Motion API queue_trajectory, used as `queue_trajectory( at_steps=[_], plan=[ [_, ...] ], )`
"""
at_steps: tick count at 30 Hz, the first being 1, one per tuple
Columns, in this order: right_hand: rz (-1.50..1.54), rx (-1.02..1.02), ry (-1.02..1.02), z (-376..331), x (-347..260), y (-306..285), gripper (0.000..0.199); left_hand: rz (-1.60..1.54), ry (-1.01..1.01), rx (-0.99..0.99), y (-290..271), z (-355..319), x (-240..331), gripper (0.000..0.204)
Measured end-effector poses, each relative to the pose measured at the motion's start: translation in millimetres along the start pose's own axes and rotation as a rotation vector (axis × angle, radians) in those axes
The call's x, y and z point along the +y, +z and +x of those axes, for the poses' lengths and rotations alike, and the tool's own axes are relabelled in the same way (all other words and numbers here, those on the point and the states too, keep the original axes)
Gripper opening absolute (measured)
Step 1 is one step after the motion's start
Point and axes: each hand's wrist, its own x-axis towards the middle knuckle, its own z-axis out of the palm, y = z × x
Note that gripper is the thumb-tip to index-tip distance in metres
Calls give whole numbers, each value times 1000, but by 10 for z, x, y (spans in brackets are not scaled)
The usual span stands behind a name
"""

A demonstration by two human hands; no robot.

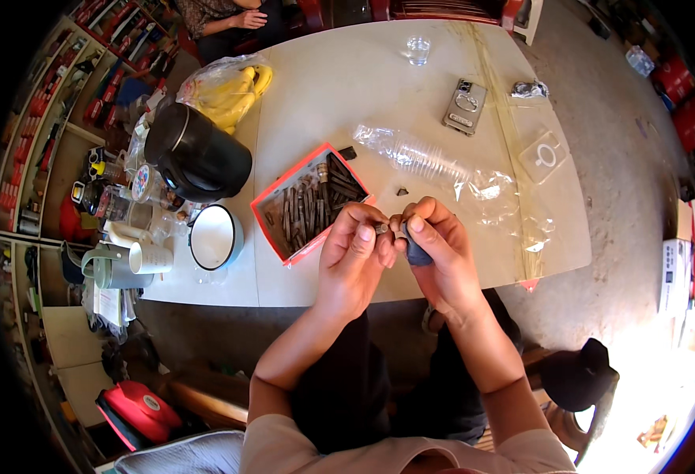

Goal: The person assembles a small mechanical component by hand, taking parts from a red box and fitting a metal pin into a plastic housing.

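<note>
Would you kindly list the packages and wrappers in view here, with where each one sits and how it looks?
Red tray box: before the left hand, open, red-rimmed, holding dark metal pieces.
Clear plastic sleeve: table centre, long, crumpled, transparent.
Bag of bananas: far left corner, clear plastic over yellow fruit.
Flat clear packet: right edge, square, white ring inside.
Cartons: right floor, red.

We see bright daylight, blown-out glare lower right, soft shadows, sharp centre, fisheye bending and black vignette at rim.

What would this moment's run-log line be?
left hand: pinching small metal piece | right hand: holding dark grey part | red tray: beside hands
</note>
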Motion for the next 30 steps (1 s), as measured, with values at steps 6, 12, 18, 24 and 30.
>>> queue_trajectory(
  at_steps=[6, 12, 18, 24, 30],
  plan=[
    [-116, 93, -87, 0, -46, 25, 11, 181, 90, -7, -60, 4, -29, 21],
    [-267, 52, -211, -9, -54, 13, 9, 378, 232, 1, -36, 23, -45, 16],
    [-204, -25, -168, -5, 1, 14, 5, 424, 289, 54, -25, 19, -39, 15],
    [-233, 32, -146, -3, 55, -3, 5, 535, 344, 55, -65, -6, -81, 15],
    [-253, 33, -105, -13, 94, 20, 6, 580, 347, 159, -51, -51, -72, 15]
  ],
)
